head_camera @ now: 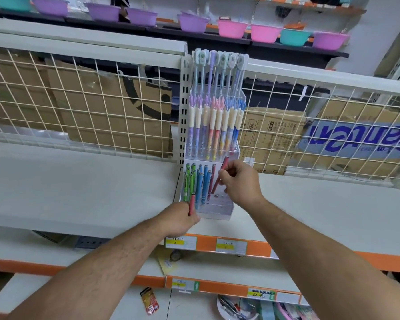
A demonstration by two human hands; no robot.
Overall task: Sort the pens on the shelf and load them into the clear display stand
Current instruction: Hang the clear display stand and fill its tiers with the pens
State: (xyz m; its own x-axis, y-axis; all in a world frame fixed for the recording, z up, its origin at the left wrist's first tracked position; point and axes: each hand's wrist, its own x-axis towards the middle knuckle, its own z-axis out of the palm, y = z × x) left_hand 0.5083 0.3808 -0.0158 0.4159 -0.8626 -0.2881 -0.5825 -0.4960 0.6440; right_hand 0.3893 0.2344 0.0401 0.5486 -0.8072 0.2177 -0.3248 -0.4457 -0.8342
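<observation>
A long white metal shelf (79, 192) was seen across the whole view, closed at the back by a white wire grid (90, 107), behind which brown cardboard boxes (116, 107) were stored. The tall clear plastic display stand (219, 210) was placed on this shelf against the upright post, probably so that it could not tip backward.

Its upper tiers were already filled with long pastel pens (214, 125). In the lowest tier, green pens (188, 181) were set on the left, blue pens (202, 183) in the middle, and one red pen (211, 181) beside them, so the colours were kept in groups.

The right hand (240, 183) was curled, and a second red pen (217, 184) was pinched by its fingers. This pen was held tilted, with the lower end pointed toward the free holes on the right of the tier, apparently to be guided into one of them.

The left hand (183, 218) was closed around a third red pen (191, 204), which was kept upright just in front of the stand, most likely as the next one to be loaded. Several holes were judged to be not yet filled.
</observation>
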